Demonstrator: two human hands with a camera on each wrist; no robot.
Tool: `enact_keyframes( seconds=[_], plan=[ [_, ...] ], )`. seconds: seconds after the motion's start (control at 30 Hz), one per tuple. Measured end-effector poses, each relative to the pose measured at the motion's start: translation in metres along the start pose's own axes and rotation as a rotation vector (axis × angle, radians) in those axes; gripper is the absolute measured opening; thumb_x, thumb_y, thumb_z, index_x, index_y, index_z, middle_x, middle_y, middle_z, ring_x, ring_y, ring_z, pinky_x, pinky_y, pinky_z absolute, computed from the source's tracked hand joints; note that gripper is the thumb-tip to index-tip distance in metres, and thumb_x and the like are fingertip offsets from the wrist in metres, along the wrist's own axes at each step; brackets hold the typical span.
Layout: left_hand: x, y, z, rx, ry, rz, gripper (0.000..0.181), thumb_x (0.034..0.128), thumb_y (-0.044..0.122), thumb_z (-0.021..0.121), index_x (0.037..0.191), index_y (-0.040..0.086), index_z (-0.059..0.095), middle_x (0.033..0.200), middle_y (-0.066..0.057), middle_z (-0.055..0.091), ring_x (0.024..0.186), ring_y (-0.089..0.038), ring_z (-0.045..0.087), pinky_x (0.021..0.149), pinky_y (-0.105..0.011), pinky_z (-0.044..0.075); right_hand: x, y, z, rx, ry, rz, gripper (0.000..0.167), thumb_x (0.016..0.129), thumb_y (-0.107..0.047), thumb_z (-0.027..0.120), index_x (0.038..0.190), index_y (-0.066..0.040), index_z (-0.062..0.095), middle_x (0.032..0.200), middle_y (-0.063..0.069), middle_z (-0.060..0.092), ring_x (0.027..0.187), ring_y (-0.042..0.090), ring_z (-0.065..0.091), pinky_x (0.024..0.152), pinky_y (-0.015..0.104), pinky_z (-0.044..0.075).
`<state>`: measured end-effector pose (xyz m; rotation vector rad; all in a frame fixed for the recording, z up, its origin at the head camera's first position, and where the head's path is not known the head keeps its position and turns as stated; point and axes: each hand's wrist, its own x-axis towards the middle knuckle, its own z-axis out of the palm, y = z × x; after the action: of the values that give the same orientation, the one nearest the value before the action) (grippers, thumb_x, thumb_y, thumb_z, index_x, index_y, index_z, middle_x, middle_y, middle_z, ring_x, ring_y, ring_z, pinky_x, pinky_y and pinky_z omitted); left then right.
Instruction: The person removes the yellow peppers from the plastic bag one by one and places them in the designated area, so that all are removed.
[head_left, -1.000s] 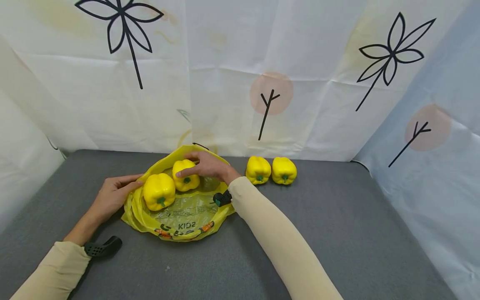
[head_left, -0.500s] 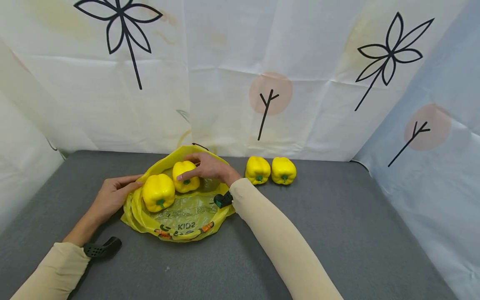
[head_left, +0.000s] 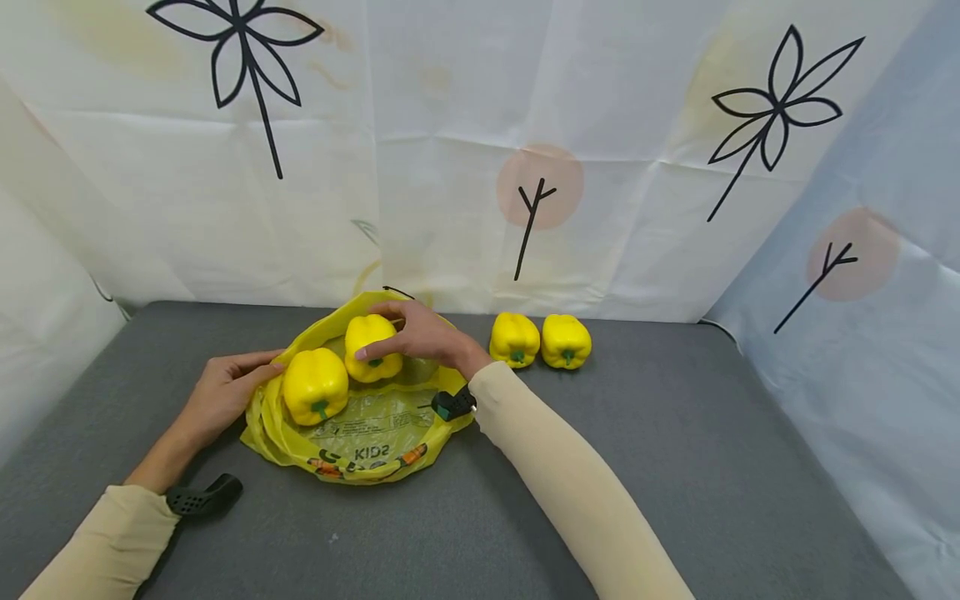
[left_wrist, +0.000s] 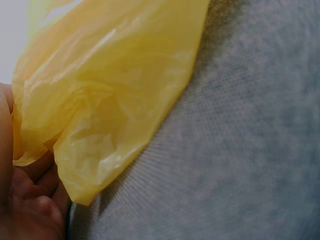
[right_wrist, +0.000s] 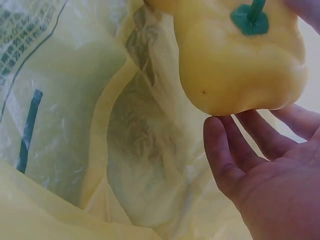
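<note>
1. Closest are two cream sleeves (head_left: pixel 108 542); the grey table (head_left: pixel 660 467) spreads between them and far out to the right.
2. The left hand (head_left: pixel 228 392) pinches the left edge of the yellow bag (head_left: pixel 375 442) between thumb and fingers. A bag corner hangs down over the table.
3. The bag lies with its mouth wide open. Its front edge sags low, with flat floor showing inside, between that edge and the peppers.
4. The front pepper (head_left: pixel 315 387) sits inside, by the bag's left edge, close to the left hand.
5. The back pepper (head_left: pixel 369 342) is just beside it, in the bag's mouth. The right hand (head_left: pixel 429 335) grasps it, thumb in front and fingers around the far side.
6. Past the bag's right edge, two more peppers (head_left: pixel 567 342) stand side by side near the table's back edge.
7. Behind that edge hangs a white cloth (head_left: pixel 442 108) with black leaf drawings.
</note>
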<state>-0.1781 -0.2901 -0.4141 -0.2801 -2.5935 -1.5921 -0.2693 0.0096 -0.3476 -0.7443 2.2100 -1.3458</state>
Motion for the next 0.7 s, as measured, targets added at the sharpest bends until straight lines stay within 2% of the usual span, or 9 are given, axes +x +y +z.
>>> enact_keyframes(
  seconds=[0.17, 0.4, 0.5, 0.7],
  plan=[
    [0.000, 0.000, 0.000, 0.027, 0.009, -0.008, 0.048, 0.1067, 0.028, 0.056, 0.138, -0.007, 0.058, 0.116, 0.014, 0.063, 0.094, 0.005, 0.065, 0.073, -0.019, 0.057, -0.007, -0.001, -0.002, 0.023, 0.001, -0.026, 0.080, 0.085, -0.027, 0.085, 0.153, -0.012, 0.046, 0.143, 0.000, 0.052, 0.115, 0.015, 0.056, 0.090, 0.028, 0.053],
    [0.001, 0.001, 0.000, 0.044, 0.007, -0.019, 0.047, 0.1070, 0.029, 0.056, 0.139, -0.006, 0.058, 0.127, -0.008, 0.063, 0.094, 0.006, 0.064, 0.074, -0.018, 0.057, -0.017, -0.004, -0.006, 0.031, 0.008, -0.042, 0.082, 0.084, -0.025, 0.086, 0.154, -0.011, 0.045, 0.144, 0.000, 0.051, 0.118, 0.016, 0.054, 0.091, 0.029, 0.053],
    [0.001, 0.001, -0.001, 0.043, 0.005, -0.021, 0.048, 0.1071, 0.029, 0.055, 0.139, -0.006, 0.058, 0.127, -0.007, 0.062, 0.095, 0.007, 0.064, 0.074, -0.018, 0.057, -0.020, -0.003, -0.008, 0.016, 0.012, -0.053, 0.083, 0.083, -0.026, 0.086, 0.154, -0.011, 0.045, 0.143, 0.001, 0.052, 0.120, 0.019, 0.054, 0.091, 0.029, 0.053],
    [0.000, 0.001, -0.002, 0.034, 0.005, -0.022, 0.048, 0.1068, 0.029, 0.056, 0.139, -0.006, 0.058, 0.123, 0.006, 0.063, 0.096, 0.008, 0.063, 0.075, -0.017, 0.056, -0.029, -0.003, -0.013, -0.003, 0.009, -0.075, 0.082, 0.084, -0.028, 0.085, 0.154, -0.010, 0.045, 0.140, 0.003, 0.052, 0.119, 0.021, 0.055, 0.088, 0.030, 0.054]
  ],
)
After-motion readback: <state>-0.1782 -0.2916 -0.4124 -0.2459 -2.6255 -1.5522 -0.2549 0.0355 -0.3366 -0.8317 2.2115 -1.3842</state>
